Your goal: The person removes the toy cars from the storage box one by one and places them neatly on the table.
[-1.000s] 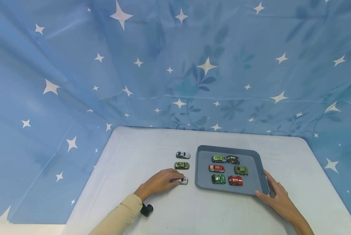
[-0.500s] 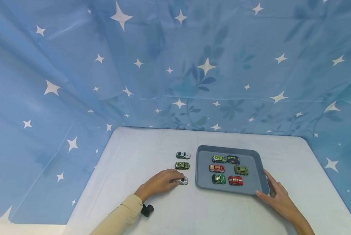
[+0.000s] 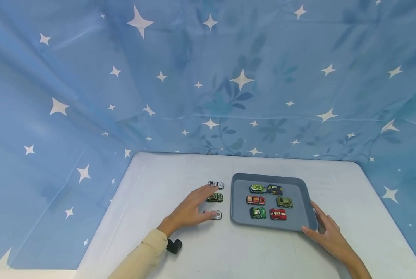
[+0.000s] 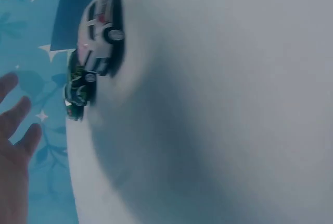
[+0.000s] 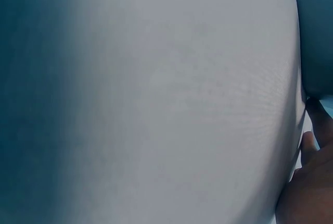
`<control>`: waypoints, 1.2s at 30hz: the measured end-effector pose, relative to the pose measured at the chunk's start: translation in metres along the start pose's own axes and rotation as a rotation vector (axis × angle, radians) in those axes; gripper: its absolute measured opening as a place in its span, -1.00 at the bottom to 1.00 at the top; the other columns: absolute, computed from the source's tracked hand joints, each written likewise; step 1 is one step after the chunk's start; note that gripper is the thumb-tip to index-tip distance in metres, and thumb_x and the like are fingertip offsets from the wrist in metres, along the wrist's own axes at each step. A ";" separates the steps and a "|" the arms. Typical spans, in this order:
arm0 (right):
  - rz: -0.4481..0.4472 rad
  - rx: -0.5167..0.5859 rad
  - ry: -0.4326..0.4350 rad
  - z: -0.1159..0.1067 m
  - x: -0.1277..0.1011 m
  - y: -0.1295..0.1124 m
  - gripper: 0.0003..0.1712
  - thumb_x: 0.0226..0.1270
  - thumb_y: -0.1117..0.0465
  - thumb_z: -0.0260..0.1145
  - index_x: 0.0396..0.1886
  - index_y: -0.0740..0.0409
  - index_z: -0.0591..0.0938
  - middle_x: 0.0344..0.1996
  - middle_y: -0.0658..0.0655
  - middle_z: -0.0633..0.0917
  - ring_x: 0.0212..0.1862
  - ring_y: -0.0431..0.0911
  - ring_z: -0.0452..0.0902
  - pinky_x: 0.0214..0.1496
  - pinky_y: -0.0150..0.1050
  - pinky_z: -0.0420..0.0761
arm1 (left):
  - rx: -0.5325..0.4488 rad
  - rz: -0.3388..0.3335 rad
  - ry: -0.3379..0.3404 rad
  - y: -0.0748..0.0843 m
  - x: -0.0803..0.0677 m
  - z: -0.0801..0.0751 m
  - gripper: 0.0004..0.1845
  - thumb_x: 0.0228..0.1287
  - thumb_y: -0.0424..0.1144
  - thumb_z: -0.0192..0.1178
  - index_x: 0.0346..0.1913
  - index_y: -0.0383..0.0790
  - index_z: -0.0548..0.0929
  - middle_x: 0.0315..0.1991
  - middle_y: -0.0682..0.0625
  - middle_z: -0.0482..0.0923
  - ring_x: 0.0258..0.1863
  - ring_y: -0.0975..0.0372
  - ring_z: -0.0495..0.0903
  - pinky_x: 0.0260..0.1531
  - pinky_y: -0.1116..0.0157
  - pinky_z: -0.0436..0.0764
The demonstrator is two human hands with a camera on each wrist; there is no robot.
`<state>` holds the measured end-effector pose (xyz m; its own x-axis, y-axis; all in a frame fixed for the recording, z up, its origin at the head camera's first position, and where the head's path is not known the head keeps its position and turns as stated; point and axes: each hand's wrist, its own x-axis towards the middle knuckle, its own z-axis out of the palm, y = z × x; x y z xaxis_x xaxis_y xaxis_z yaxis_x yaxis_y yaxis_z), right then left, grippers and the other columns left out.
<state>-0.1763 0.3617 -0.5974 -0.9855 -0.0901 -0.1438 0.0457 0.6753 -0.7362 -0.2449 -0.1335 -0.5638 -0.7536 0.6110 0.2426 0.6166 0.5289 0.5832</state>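
Three toy cars stand in a column left of the tray: a white car (image 3: 216,185) farthest, a green car (image 3: 215,198) in the middle, a white car (image 3: 214,214) nearest. My left hand (image 3: 194,205) lies over them with fingers spread and straight, index tip by the far white car, thumb by the near one, holding nothing. In the left wrist view the near white car (image 4: 101,26) and the green car (image 4: 78,91) sit beyond my fingers (image 4: 13,146). My right hand (image 3: 324,228) rests flat against the near right corner of the grey tray (image 3: 234,201).
Several toy cars sit in the tray, among them a red car (image 3: 278,214) and a dark blue car (image 3: 275,189). The white table (image 3: 180,170) is backed and flanked by a blue star-print cloth (image 3: 208,77). A black wrist camera (image 3: 174,246) is on my left sleeve.
My left hand let go of the near white car, opened, and reached farther toward the far white car. The right hand and tray stayed put.
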 end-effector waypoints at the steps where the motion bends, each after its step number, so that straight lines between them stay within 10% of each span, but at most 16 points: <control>1: 0.006 -0.001 -0.003 0.000 0.000 0.000 0.18 0.54 -0.11 0.36 0.80 0.10 -0.19 0.56 0.69 0.07 0.48 0.66 0.08 0.49 0.59 -0.37 | -0.017 -0.011 0.001 0.000 0.002 -0.001 -0.15 0.49 0.14 0.32 0.71 0.01 0.26 0.65 -0.05 0.25 0.63 -0.01 0.19 0.52 -0.18 0.26; 10: 0.013 0.014 -0.010 0.001 0.001 -0.001 0.18 0.55 -0.10 0.35 0.80 0.11 -0.20 0.56 0.70 0.05 0.49 0.68 0.04 0.49 0.59 -0.41 | -0.086 -0.098 -0.018 0.004 0.026 -0.008 -0.14 0.55 0.23 0.22 0.75 0.28 0.10 0.70 0.09 0.13 0.67 0.16 0.06 0.56 -0.13 0.20; 36: -0.005 -0.015 0.009 0.000 0.000 0.002 0.18 0.54 -0.10 0.36 0.79 0.15 -0.16 0.52 0.72 0.12 0.47 0.67 0.10 0.50 0.58 -0.38 | -0.094 0.056 -0.222 0.052 0.153 0.038 -0.22 0.63 0.14 0.18 0.74 0.09 0.17 0.62 0.03 0.31 0.57 0.22 0.31 0.50 0.24 0.34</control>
<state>-0.1758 0.3626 -0.5988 -0.9872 -0.0869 -0.1334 0.0378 0.6859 -0.7267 -0.3190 0.0098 -0.5256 -0.6442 0.7575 0.1061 0.6240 0.4403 0.6456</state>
